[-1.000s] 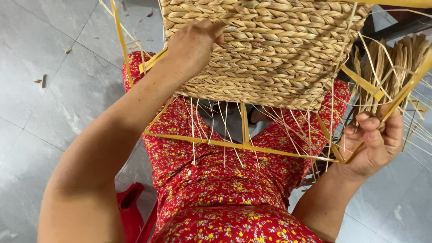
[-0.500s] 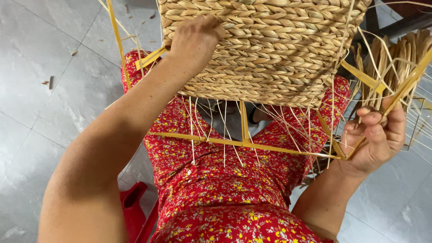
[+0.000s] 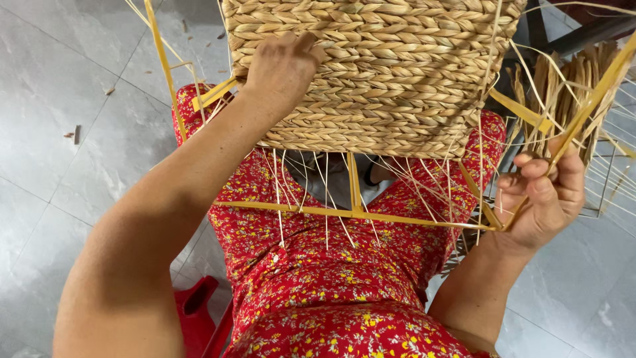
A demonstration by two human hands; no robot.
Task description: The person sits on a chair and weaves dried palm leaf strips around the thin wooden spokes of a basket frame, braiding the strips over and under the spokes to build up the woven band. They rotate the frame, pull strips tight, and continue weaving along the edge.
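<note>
Woven basket (image 3: 377, 73) sits on the lap over red floral cloth (image 3: 318, 292) — left hand (image 3: 281, 66) pressed flat against its weave, fingers together; right hand (image 3: 543, 195) fingers curled, pinching a yellow frame strip (image 3: 583, 113) beside it.

The woven basket (image 3: 377, 73) sits on my lap, my left hand (image 3: 281, 66) on its left wall, my right hand (image 3: 543, 199) at its right, gripping a frame strip (image 3: 583, 116)

Grey tiled floor (image 3: 59, 99) with scattered fibre scraps (image 3: 74, 134) — a red plastic stool (image 3: 199, 311) below, red floral clothing (image 3: 318, 285).
</note>
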